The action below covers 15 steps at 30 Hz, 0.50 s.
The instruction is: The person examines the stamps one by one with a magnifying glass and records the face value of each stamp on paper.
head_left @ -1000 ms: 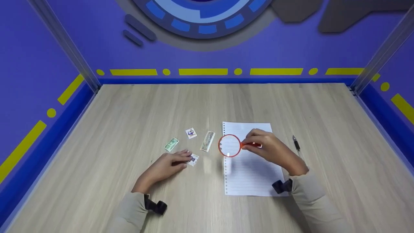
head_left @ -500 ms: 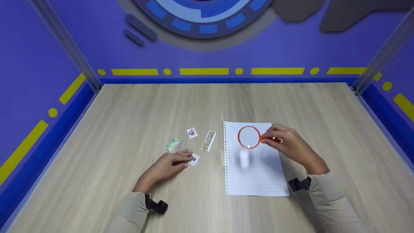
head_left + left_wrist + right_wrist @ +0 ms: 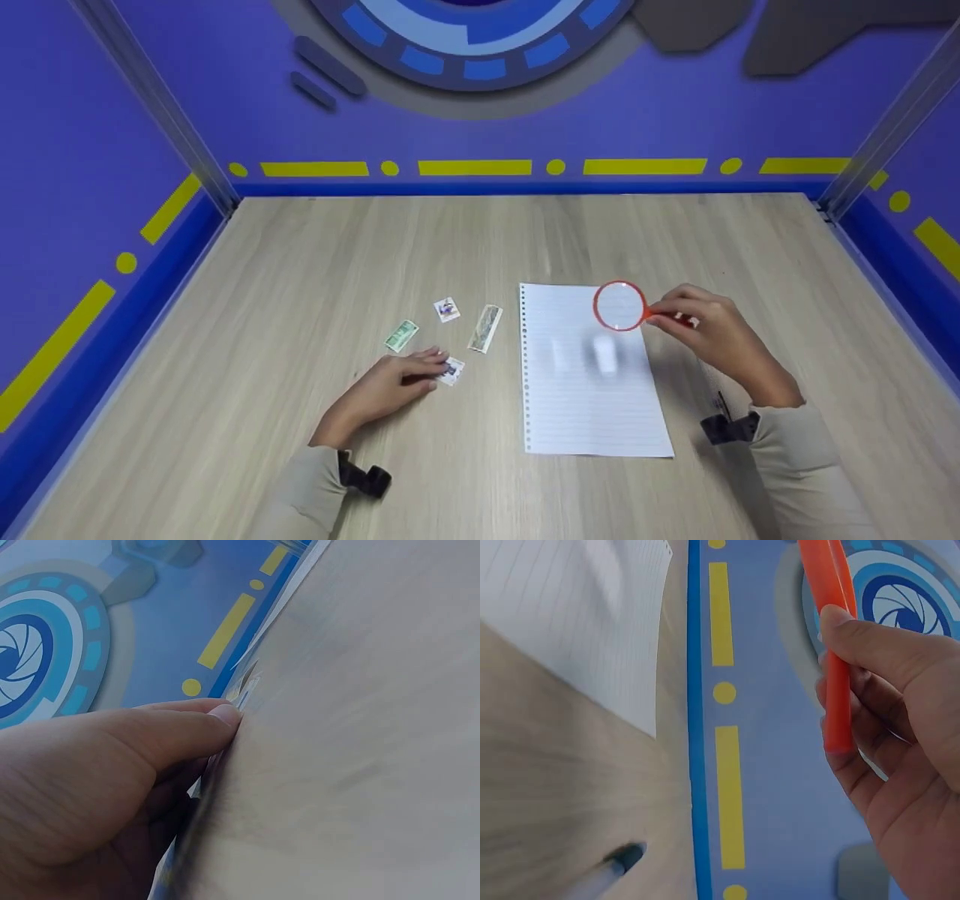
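My right hand pinches the orange-red handle of a magnifying glass between thumb and fingers. Its round lens is raised over the upper right of a lined sheet and casts a bright patch on it. On the table to the left, the fingertips of my left hand rest on a small stamp, partly covering it. Close by lie a green stamp, a stamp with a small figure and a long, narrow stamp.
A pen lies on the table right of the sheet, mostly hidden under the right wrist in the head view. Purple walls with yellow marks enclose the wooden table at the back and sides.
My right hand has carried the magnifying glass to the right and slightly away, from the sheet's left edge to its upper right. The left hand stays on its stamp.
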Motion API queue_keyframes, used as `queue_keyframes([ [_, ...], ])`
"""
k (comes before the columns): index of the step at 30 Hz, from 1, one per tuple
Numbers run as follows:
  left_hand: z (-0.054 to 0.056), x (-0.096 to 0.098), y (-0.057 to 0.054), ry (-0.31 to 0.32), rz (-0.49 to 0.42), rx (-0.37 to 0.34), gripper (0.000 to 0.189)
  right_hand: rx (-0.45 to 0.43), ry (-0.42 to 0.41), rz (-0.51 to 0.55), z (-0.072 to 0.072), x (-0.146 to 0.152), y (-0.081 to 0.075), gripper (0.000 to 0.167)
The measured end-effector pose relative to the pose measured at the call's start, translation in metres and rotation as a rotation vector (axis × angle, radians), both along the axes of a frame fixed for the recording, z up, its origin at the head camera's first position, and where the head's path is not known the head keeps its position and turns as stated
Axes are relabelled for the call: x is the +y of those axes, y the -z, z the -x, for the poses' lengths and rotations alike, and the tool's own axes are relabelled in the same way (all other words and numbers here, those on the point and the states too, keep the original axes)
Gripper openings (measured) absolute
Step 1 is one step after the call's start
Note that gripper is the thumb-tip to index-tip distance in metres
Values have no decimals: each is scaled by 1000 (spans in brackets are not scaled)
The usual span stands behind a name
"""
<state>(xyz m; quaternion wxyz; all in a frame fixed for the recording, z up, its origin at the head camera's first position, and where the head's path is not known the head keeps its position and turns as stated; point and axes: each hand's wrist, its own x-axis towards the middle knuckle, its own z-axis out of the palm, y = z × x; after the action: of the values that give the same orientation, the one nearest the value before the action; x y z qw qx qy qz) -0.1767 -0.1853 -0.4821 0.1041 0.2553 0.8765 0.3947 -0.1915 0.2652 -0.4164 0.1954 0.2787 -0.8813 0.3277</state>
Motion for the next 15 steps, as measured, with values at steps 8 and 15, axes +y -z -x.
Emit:
queue_keyframes([
  [8,0,1,-1,5,18,2,33,30,100,-18,-2,26,2,15],
  [15,-1,1,-1,-6,12,-11,33,9,173,-27,-6,46,8,15],
])
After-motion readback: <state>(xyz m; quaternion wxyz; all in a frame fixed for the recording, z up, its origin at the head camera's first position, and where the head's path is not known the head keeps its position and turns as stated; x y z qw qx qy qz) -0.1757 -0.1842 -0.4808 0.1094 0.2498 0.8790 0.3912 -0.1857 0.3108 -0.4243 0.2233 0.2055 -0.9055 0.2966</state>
